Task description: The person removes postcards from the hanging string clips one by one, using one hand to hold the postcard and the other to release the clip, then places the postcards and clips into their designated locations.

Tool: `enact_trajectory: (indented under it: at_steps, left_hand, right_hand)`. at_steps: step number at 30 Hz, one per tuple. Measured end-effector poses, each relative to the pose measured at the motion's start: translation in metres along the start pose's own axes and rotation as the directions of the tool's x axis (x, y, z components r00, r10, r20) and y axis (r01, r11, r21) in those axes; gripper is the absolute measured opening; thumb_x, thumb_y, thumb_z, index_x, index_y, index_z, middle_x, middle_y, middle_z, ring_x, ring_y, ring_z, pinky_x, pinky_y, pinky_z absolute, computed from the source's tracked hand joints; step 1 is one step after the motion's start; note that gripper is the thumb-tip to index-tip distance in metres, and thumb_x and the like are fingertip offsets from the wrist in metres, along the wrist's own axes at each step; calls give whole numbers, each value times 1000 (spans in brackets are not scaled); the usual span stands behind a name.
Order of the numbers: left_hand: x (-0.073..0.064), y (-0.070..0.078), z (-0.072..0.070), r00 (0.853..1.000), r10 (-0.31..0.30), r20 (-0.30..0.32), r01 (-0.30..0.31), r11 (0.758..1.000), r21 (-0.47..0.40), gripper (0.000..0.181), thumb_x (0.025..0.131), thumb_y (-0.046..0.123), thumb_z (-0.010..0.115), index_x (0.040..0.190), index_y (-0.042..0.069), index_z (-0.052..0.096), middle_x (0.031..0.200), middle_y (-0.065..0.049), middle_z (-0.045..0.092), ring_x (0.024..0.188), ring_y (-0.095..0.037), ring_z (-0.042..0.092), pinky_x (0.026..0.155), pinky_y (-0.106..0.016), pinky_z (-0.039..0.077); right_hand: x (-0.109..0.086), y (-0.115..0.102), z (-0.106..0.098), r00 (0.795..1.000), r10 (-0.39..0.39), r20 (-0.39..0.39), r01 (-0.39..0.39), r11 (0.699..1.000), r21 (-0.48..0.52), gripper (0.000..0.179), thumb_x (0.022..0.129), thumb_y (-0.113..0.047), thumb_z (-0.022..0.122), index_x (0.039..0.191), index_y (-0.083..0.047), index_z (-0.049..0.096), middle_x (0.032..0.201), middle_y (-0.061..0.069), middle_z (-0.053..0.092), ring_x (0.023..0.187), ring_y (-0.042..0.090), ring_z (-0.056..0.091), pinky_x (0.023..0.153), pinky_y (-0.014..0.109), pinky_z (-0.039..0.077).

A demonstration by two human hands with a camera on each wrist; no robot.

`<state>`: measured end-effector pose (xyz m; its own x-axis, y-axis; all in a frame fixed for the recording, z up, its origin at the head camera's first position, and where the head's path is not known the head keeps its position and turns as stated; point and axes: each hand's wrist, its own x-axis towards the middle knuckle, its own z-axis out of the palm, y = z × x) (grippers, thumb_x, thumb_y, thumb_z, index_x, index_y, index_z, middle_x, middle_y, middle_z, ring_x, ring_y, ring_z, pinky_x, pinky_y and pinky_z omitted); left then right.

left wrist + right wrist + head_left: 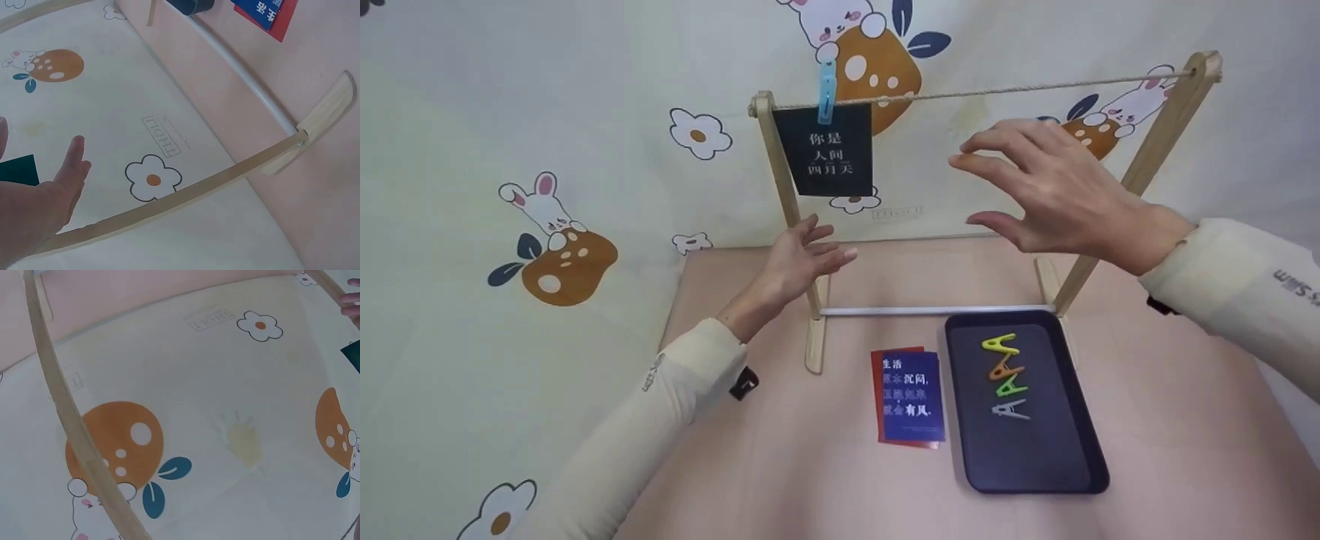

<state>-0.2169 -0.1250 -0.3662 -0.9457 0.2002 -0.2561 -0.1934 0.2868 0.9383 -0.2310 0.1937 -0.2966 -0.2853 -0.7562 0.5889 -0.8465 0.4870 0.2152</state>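
A dark card with white characters hangs from a rope, held by a light blue clothespin near the rope's left end. Below the card is my left hand, its fingers extended beside the left post and holding nothing. My right hand is raised in front of the rope, right of the card, with thumb and fingers spread apart and nothing between them. In the left wrist view, a corner of the card shows behind the left hand.
The wooden frame carries the rope, with a white bar at its base. On the pink table, a blue card overlaps a red one. Beside them, a dark tray holds several coloured clothespins. A patterned wall cloth stands behind.
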Motion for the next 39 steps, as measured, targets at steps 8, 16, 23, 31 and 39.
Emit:
enact_trajectory:
  at_steps: [8, 16, 23, 31, 39]
  left_hand:
    - [7, 1, 9, 1000, -6, 15, 7, 998, -60, 96, 93, 19, 72, 160, 1, 4, 161, -16, 35, 131, -28, 59, 104, -37, 55]
    - [20, -7, 14, 999, -9, 33, 17, 974, -228, 94, 96, 22, 68, 160, 6, 2, 160, -15, 37, 131, -26, 59, 101, -33, 56]
    - [30, -10, 20, 998, 57, 2, -52, 918, -394, 86, 98, 15, 64, 160, 5, 5, 157, -16, 41, 139, -28, 52, 102, -36, 56]
    - [34, -8, 29, 997, 65, -28, -70, 870, -488, 80, 99, 16, 64, 158, 6, 11, 154, -17, 44, 136, -32, 53, 104, -39, 55]
    - [37, -7, 30, 991, 103, -81, -130, 814, -566, 75, 102, 22, 58, 156, 4, 10, 147, -16, 52, 135, -28, 56, 105, -36, 54]
  right_hand:
    - [30, 6, -4, 1000, -11, -6, 11, 997, -80, 62, 85, -29, 77, 138, -6, 53, 131, 20, 55, 123, 39, 51, 100, 51, 50]
    - [49, 11, -5, 1000, 28, 10, -26, 992, -127, 64, 91, -32, 72, 144, -9, 46, 133, 21, 51, 123, 38, 49, 102, 50, 49]
    - [73, 9, 0, 996, 78, 37, -74, 992, -99, 67, 93, -38, 69, 147, -10, 42, 137, 21, 51, 127, 37, 49, 107, 48, 48]
    - [98, 7, -1, 987, 129, 98, -126, 991, -40, 73, 90, -39, 73, 147, -8, 40, 141, 22, 50, 130, 37, 48, 112, 47, 44]
    - [127, -2, -2, 946, 262, 191, -262, 965, -26, 82, 88, -49, 72, 151, -8, 39, 141, 18, 51, 131, 33, 45, 117, 43, 41]
